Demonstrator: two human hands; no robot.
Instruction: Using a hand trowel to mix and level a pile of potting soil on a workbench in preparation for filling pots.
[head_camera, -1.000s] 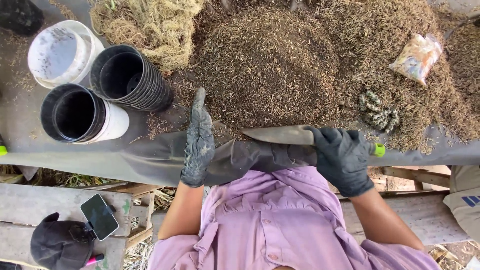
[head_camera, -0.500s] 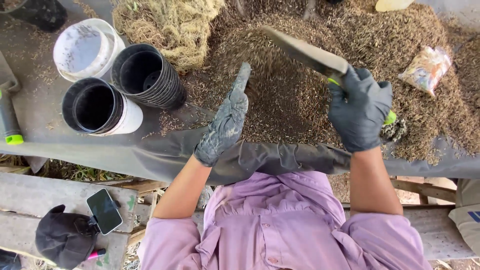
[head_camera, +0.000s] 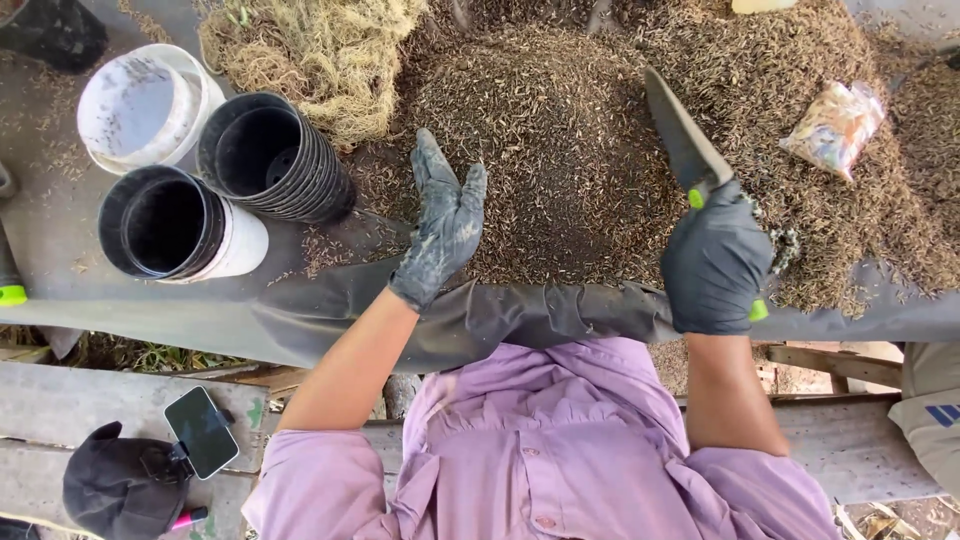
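My right hand, in a black glove, grips a trowel with a green handle. Its dark blade points up and away over a big heap of brown husk-like potting mix. My left hand, in a dusty grey glove, is held edge-on with fingers straight and apart, touching the near edge of the heap and holding nothing. The heap lies on a grey sheet draped over the bench edge.
Stacks of black plastic pots and a white bucket stand at the left. A mound of pale fibre lies beyond them. A small crumpled bag rests on the mix at right. A phone and dark cap lie below.
My right hand lifted the trowel from lying flat at the bench edge to blade-up over the heap. My left hand shifted right, onto the edge of the mix.
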